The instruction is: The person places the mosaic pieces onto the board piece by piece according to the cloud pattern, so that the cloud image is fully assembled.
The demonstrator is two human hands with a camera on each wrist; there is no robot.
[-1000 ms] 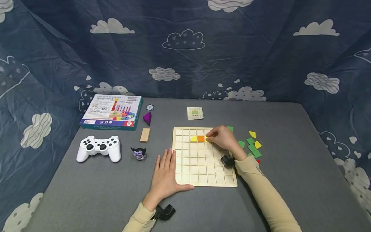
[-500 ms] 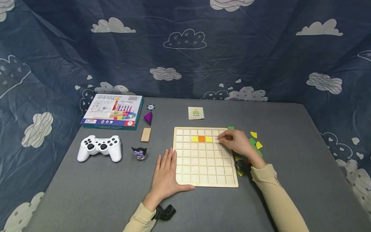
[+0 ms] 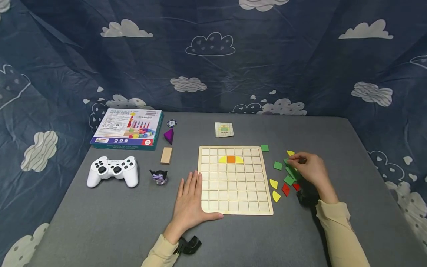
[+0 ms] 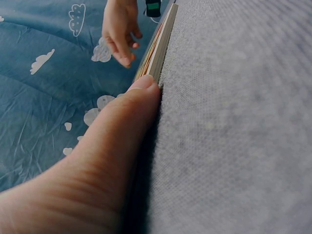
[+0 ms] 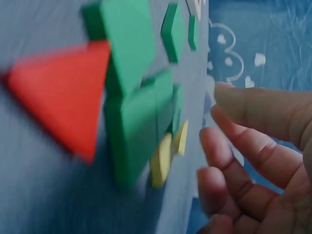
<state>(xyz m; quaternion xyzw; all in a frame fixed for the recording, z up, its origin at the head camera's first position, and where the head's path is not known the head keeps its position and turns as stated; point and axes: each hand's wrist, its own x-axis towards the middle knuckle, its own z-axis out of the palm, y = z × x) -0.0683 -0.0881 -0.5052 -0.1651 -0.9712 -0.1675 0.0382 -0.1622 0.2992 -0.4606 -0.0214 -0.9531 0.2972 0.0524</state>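
Wooden grid board (image 3: 236, 185), pale and square, lies flat on the table (image 3: 133, 222), its face divided into rows of small cells. In the second row from the far edge, an orange square tile (image 3: 231, 159) sits between two yellow curved tiles (image 3: 222, 160). The left hand (image 3: 190, 202) rests at the board's near left corner, fingers straight and spread, thumb along the near edge. Right of the board lie loose green square tiles (image 3: 278, 165), red tiles (image 3: 285, 190) and more yellow ones. Over them is the right hand (image 3: 311, 168), fingers loosely bent, tips narrowly apart, holding nothing. Smooth gray cloth covers the tabletop. Behind it hangs a dark blue curtain (image 3: 213, 70) printed with white clouds.
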